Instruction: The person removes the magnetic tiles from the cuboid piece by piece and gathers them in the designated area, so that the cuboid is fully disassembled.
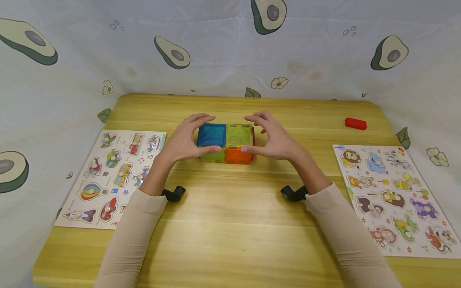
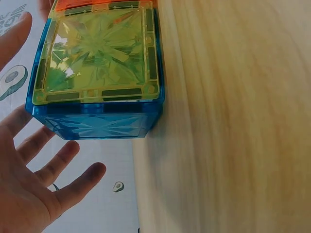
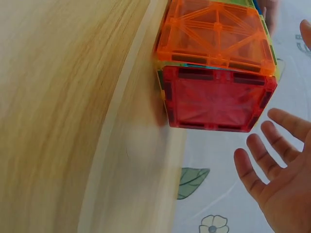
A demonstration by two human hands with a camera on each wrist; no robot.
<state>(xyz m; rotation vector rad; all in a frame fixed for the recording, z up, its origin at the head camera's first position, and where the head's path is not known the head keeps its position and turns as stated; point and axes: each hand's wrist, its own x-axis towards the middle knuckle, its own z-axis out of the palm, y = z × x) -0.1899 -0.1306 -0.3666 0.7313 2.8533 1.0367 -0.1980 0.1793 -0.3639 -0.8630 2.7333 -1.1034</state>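
A box of translucent magnetic tiles (image 1: pixel 225 144) stands on the table, built as two cubes side by side. Its left half has a blue top tile (image 1: pixel 211 135) and a yellow-green front tile (image 2: pixel 97 53). On the right half are a yellow-green top, an orange front tile (image 3: pixel 218 36) and a red end tile (image 3: pixel 217 99). My left hand (image 1: pixel 185 140) curves around the left end, fingers spread and thumb by the front top edge. Mirroring it, my right hand (image 1: pixel 275 138) is at the right end with fingers apart; in the right wrist view they stand off the red tile.
A vehicle puzzle board (image 1: pixel 119 160) lies at the left of the wooden table (image 1: pixel 230 232). At the right is an animal puzzle board (image 1: pixel 389 184), with a small red block (image 1: pixel 355 123) behind it. An avocado-print cloth (image 1: pixel 223 48) hangs behind the table.
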